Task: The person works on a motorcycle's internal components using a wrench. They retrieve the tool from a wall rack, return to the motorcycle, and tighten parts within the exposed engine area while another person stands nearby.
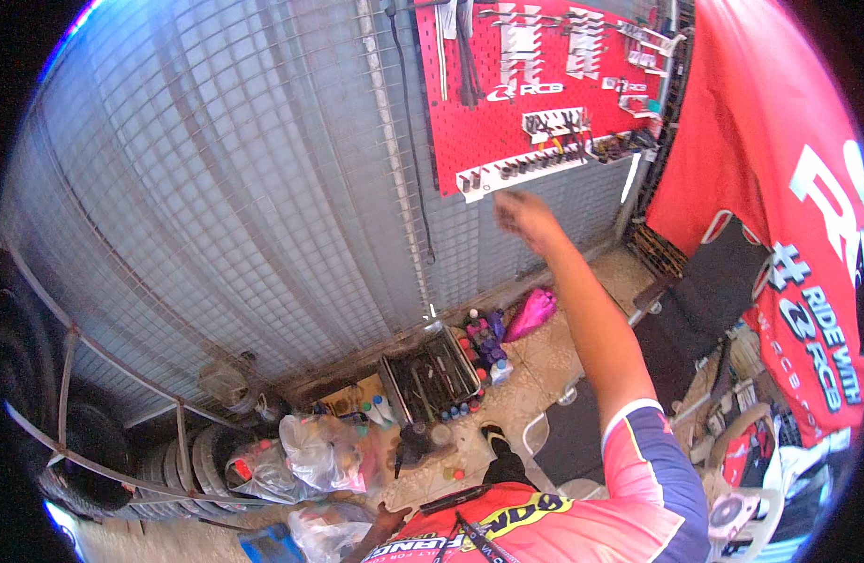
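Observation:
My right arm stretches up and forward to the wall. My right hand (526,223) is just below the white socket rack (545,173) at the foot of a red pegboard (488,122). Its fingers are curled together, and whatever they hold, if anything, is too small and blurred to make out. Several dark sockets (521,170) stand in a row along the rack, close above the hand. Down by my waist, my left hand (387,519) shows only in part, near a plastic bag; its fingers are not clear.
An open tool tray (432,380) lies on the floor by the wall, with bottles (460,410) beside it. Plastic bags (319,455) and a rack of tyres (183,460) are at the left. A dark folding chair (704,291) and red banner (732,122) stand at the right.

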The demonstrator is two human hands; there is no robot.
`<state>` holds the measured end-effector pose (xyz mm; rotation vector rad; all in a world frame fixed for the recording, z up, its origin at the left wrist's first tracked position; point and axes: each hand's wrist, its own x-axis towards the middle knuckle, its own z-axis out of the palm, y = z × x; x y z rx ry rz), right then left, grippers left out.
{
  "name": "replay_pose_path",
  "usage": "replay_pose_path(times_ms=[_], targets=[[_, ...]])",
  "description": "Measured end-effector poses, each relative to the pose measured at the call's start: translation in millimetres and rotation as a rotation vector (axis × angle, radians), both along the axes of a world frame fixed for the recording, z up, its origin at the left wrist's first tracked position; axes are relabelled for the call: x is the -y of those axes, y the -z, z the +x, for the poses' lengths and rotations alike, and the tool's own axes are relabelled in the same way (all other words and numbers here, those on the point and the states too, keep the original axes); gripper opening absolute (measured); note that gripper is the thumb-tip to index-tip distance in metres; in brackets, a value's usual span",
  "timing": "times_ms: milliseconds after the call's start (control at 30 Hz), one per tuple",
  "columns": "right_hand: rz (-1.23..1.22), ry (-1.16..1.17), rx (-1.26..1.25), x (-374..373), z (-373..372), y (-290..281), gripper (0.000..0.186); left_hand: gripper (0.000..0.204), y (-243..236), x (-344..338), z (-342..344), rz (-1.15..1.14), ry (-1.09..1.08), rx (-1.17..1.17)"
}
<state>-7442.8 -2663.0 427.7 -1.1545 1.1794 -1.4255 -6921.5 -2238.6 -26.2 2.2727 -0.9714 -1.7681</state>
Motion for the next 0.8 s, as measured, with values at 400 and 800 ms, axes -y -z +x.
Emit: replay_pose_path(times_ms=[400,800], targets=[[-0.086,0.192,0.984,336.3,-21.3,-46.9,0.011,0.114,-55.9,75.9,-127.0,-0.173,-0.451,0.263],[-0.335,0.083,1.614,330.6,14.0,-93.2,0.016,0.117,-88.0,156.4,-169.4,-0.27,-0.553,0.376]])
